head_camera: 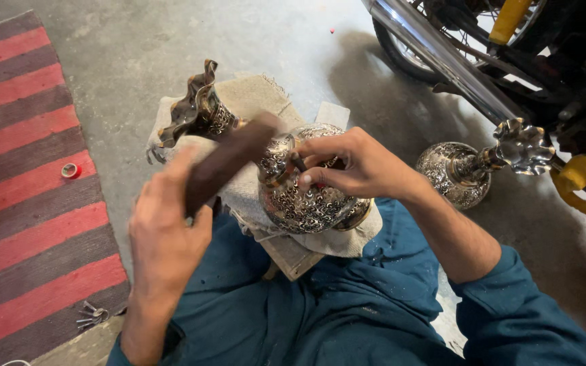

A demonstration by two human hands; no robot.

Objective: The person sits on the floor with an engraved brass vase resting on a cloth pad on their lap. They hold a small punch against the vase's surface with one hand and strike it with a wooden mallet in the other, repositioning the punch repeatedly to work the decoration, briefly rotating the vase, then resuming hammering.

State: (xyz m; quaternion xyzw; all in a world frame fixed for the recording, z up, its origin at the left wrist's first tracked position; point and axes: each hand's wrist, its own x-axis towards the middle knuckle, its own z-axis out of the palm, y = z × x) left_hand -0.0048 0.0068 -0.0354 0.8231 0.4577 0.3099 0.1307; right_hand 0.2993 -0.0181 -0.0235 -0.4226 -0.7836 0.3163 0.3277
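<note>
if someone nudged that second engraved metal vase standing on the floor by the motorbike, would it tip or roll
The second vase probably tips fairly easily: its wide fluted mouth sits on a narrow neck above a round belly. Once down, the round body would likely roll in a curve. Being metal, it probably dents rather than breaks on the concrete floor.

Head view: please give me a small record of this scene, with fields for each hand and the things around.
left hand: grips a dark wooden mallet
right hand: pinches a thin chisel against the vase
engraved metal vase: lies on its side on a cloth pad
second vase: lies on the floor to the right
striped rug: to the left
motorcycle: top right
</note>
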